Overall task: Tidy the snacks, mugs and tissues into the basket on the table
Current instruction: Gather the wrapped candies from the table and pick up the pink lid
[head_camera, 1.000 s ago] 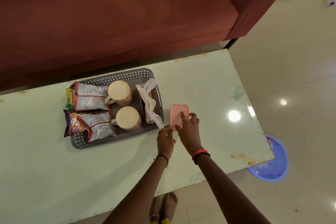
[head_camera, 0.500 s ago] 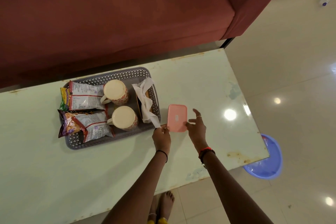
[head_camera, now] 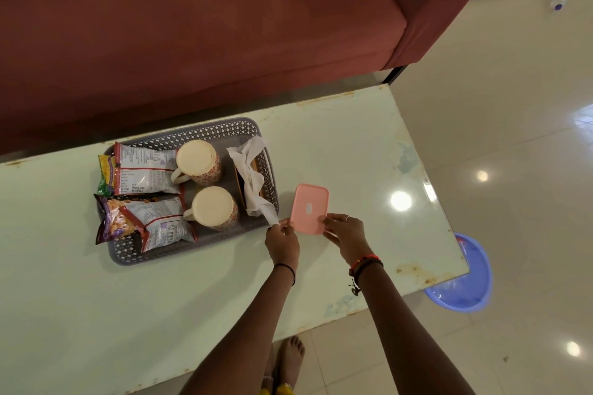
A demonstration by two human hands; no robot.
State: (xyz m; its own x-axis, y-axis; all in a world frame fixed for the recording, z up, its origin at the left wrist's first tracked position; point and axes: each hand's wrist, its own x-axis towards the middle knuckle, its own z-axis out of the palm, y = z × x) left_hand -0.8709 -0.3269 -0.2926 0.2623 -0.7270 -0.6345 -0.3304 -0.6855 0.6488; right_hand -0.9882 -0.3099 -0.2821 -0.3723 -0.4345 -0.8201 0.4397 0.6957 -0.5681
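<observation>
Pink lid (head_camera: 309,208), long axis pointing away from the hands, pinched at near corners by left hand (head_camera: 282,242) and right hand (head_camera: 345,232), basket (head_camera: 199,133) beyond-left of them.

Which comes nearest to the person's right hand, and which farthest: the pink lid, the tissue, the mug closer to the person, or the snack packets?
1. The pink lid, gripped at its near corner by the right hand.
2. The tissue, at the right end of the basket.
3. The nearer mug, in the middle of the basket.
4. The snack packets, at the basket's left end.
</observation>
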